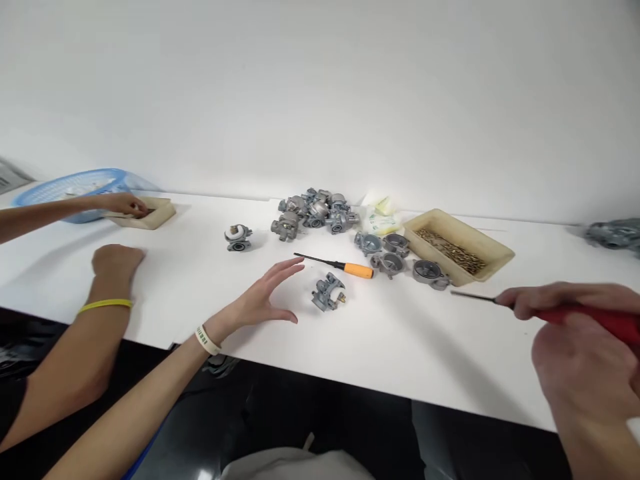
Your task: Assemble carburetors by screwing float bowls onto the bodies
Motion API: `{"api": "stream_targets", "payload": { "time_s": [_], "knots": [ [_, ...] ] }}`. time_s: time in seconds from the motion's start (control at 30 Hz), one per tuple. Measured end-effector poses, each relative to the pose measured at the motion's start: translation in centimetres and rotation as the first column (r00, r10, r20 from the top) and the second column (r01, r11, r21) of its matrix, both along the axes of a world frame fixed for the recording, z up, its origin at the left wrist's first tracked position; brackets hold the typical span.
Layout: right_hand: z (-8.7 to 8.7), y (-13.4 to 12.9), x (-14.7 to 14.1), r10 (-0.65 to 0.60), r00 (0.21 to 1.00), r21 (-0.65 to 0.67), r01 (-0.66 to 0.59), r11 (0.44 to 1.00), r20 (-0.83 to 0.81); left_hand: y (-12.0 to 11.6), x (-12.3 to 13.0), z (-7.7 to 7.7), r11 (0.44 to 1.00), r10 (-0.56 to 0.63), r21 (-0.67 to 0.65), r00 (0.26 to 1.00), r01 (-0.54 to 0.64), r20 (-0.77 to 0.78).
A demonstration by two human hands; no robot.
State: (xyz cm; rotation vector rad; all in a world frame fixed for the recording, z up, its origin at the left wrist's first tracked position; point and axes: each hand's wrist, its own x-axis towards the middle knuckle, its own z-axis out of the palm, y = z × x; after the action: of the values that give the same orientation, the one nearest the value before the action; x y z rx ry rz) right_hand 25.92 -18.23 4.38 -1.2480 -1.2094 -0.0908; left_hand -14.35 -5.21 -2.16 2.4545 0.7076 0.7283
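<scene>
My left hand (263,297) reaches over the white table, thumb and fingers spread, holding nothing. Just right of its fingertips, and apart from them, lies a grey metal carburetor (327,293) with a white part and a brass piece facing right. My right hand (575,333) is wrapped round a red screwdriver (590,319), possibly a powered one. Its long thin shaft points left above the table; its rear end leaves the view. Behind the carburetor lies an orange-handled screwdriver (357,270). Several round grey metal bowls (389,264) sit between it and the parts bin.
A cream bin (493,263) holds many small brass parts. Several carburetors (317,210) are heaped near the wall, one more (237,237) stands left. A plastic bag (383,217) lies behind. At left, a co-worker's hand (123,203) reaches into another bin (163,212) beside a blue basket (90,177).
</scene>
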Motion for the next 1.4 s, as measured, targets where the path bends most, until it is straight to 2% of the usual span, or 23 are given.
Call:
{"api": "stream_targets", "payload": {
  "time_s": [0.03, 0.07, 0.1, 0.13, 0.17, 0.2, 0.23, 0.3, 0.4, 0.5, 0.6, 0.73, 0.87, 0.97, 1.07, 1.13, 1.17, 1.27, 1.33, 1.4],
  "knots": [
    [0.7, -0.2, 0.7, -0.038, 0.996, -0.149, 0.050, 0.988, 0.085, -0.1, 0.2, -0.5, 0.999, -0.017, -0.039, 0.997, 0.014, -0.072],
    [0.9, 0.0, 1.4, -0.053, 0.979, -0.328, 0.117, 0.937, 0.198, 0.0, 0.6, -0.9, 0.996, -0.036, -0.082, 0.991, 0.026, -0.129],
    [0.9, 0.5, 2.3, -0.036, 0.945, -0.512, 0.207, 0.834, 0.324, 0.1, 1.0, -1.2, 0.992, -0.063, -0.115, 0.984, 0.043, -0.169],
    [0.4, 1.2, 3.2, 0.057, 0.886, -0.692, 0.319, 0.648, 0.461, 0.3, 1.5, -1.4, 0.988, -0.093, -0.137, 0.977, 0.067, -0.194],
    [-0.2, 2.0, 4.0, 0.116, 0.846, -0.754, 0.391, 0.527, 0.520, 0.5, 2.0, -1.5, 0.985, -0.117, -0.146, 0.972, 0.088, -0.206],
    [-1.1, 2.8, 4.8, 0.162, 0.811, -0.778, 0.453, 0.436, 0.563, 0.9, 2.5, -1.7, 0.984, -0.133, -0.144, 0.969, 0.104, -0.207],
    [-2.0, 3.5, 5.3, 0.193, 0.782, -0.781, 0.500, 0.374, 0.593, 1.2, 3.1, -1.8, 0.984, -0.140, -0.133, 0.970, 0.114, -0.200],
    [-3.9, 4.5, 5.7, 0.211, 0.741, -0.762, 0.564, 0.319, 0.637, 2.0, 4.1, -2.2, 0.986, -0.144, -0.103, 0.974, 0.127, -0.174],
    [-5.8, 4.9, 4.8, 0.236, 0.699, -0.735, 0.612, 0.292, 0.675, 3.1, 5.2, -2.7, 0.983, -0.167, -0.094, 0.980, 0.157, -0.112],
    [-6.7, 5.3, 3.6, 0.249, 0.672, -0.716, 0.635, 0.291, 0.697, 3.7, 5.7, -3.1, 0.975, -0.195, -0.117, 0.980, 0.190, -0.030],
    [-7.3, 6.3, 3.3, 0.232, 0.654, -0.693, 0.654, 0.304, 0.720, 3.7, 5.7, -3.4, 0.975, -0.165, -0.153, 0.986, 0.164, 0.001],
    [-8.1, 7.0, 4.0, 0.191, 0.717, -0.732, 0.596, 0.330, 0.670, 3.4, 5.4, -3.6, 0.956, -0.164, -0.238, 0.986, 0.169, 0.043],
    [-8.0, 6.0, 4.6, 0.103, 0.839, -0.792, 0.454, 0.407, 0.534, 3.2, 5.4, -3.4, 0.928, -0.230, -0.274, 0.966, 0.254, 0.119],
    [-7.1, 4.3, 4.4, 0.064, 0.894, -0.812, 0.371, 0.451, 0.444, 2.8, 5.6, -3.1, 0.910, -0.210, -0.327, 0.963, 0.256, 0.169],
    [-5.4, 2.0, 3.3, 0.058, 0.910, -0.745, 0.298, 0.596, 0.410, 1.9, 6.0, -3.1, 0.866, -0.153, -0.417, 0.940, 0.276, 0.304],
    [-4.0, 0.6, 2.0, 0.132, 0.866, -0.664, 0.264, 0.699, 0.483, 1.2, 6.4, -3.2, 0.834, -0.111, -0.464, 0.914, 0.299, 0.390],
    [-3.3, 0.0, 1.2, 0.196, 0.814, -0.629, 0.244, 0.739, 0.546, 0.8, 6.6, -3.3, 0.827, -0.095, -0.476, 0.908, 0.300, 0.407],
    [-1.1, -0.8, -1.7, 0.353, 0.582, -0.525, 0.152, 0.838, 0.733, 0.3, 7.0, -3.3, 0.848, -0.081, -0.457, 0.918, 0.268, 0.388],
    [0.3, -0.6, -3.6, 0.392, 0.439, -0.477, 0.097, 0.874, 0.808, 0.2, 7.2, -3.3, 0.884, -0.077, -0.405, 0.926, 0.235, 0.369],
    [1.5, 0.0, -5.2, 0.400, 0.354, -0.448, 0.063, 0.892, 0.846, 0.2, 7.3, -3.2, 0.920, -0.076, -0.336, 0.933, 0.201, 0.351]
  ]
}}
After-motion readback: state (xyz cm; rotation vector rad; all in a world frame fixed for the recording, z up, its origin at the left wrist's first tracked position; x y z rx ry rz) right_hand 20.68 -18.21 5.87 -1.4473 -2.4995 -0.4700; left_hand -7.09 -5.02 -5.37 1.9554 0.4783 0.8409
